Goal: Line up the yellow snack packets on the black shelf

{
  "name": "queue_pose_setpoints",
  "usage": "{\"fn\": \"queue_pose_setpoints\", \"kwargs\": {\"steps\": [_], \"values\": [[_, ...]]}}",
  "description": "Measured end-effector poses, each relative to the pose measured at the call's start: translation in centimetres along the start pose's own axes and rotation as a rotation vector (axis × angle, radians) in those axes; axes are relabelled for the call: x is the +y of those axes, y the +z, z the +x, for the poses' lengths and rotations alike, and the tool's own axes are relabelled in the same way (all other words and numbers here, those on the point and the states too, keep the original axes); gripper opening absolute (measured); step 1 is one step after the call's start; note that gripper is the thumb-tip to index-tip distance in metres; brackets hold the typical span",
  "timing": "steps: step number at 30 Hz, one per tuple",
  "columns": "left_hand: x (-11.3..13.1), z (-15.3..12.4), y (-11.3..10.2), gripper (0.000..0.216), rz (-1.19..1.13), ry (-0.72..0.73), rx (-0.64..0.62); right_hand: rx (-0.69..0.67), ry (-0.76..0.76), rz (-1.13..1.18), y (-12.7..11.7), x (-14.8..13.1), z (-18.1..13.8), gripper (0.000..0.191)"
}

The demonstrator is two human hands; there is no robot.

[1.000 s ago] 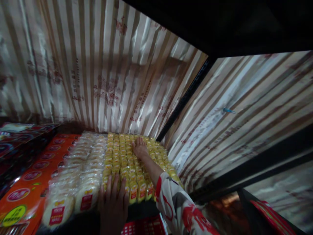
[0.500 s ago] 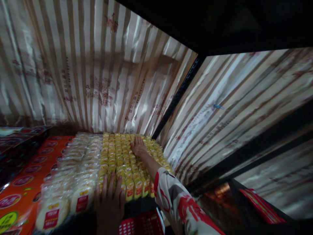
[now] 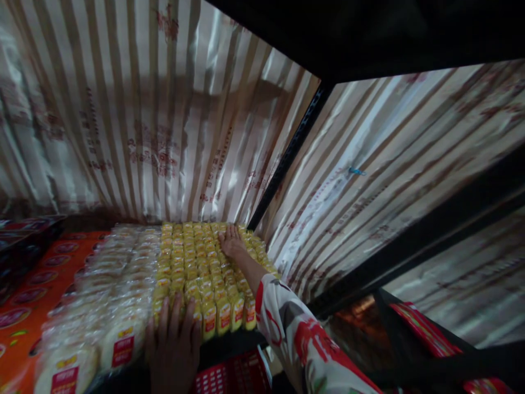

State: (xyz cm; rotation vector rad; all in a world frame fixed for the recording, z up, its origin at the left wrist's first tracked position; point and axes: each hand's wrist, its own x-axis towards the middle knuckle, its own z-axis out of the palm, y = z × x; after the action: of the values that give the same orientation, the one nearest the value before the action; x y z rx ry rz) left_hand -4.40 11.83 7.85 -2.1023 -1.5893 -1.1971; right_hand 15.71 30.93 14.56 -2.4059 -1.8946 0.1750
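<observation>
My right hand [image 3: 232,244] lies flat, fingers stretched out, on top of the small yellow wrapped packets [image 3: 188,262] near their back edge. These packets stand in tight rows, with red labels on the front ones. Fingers spread and pointing up, my left hand [image 3: 174,342] is at the front of the packets, touching or just over the nearest ones; its shadow hides the exact contact. Left of the yellow rows are two rows of round, pale pastries [image 3: 123,339] in clear wrappers with red labels. Neither hand grips anything.
An orange printed sheet or box [image 3: 53,273] and dark packages [image 3: 24,257] are on the left. A red basket [image 3: 233,377] is below the shelf front. A black post [image 3: 291,148] rises behind the packets, before printed pleated sheeting [image 3: 172,109]. Red packs [image 3: 426,328] lie at lower right.
The view has turned slightly, so the goods appear farther left. Over the yellow packets my right hand has shifted a little to the right. My left hand stays by the front packets.
</observation>
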Motion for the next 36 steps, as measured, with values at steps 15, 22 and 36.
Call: {"fn": "queue_pose_setpoints", "kwargs": {"steps": [15, 22, 36], "values": [[-0.3, -0.4, 0.4, 0.037, 0.021, 0.035, 0.012, 0.101, 0.105, 0.028, -1.2, 1.3, -0.7, 0.063], [-0.6, -0.8, 0.6, 0.039, 0.028, 0.044, -0.014, 0.178, 0.145, -0.030, -2.4, 4.7, -2.0, 0.050], [-0.2, -0.2, 0.0, 0.035, -0.005, -0.006, -0.021, 0.112, 0.084, -0.062, -4.2, 9.0, 1.0, 0.041]]}}
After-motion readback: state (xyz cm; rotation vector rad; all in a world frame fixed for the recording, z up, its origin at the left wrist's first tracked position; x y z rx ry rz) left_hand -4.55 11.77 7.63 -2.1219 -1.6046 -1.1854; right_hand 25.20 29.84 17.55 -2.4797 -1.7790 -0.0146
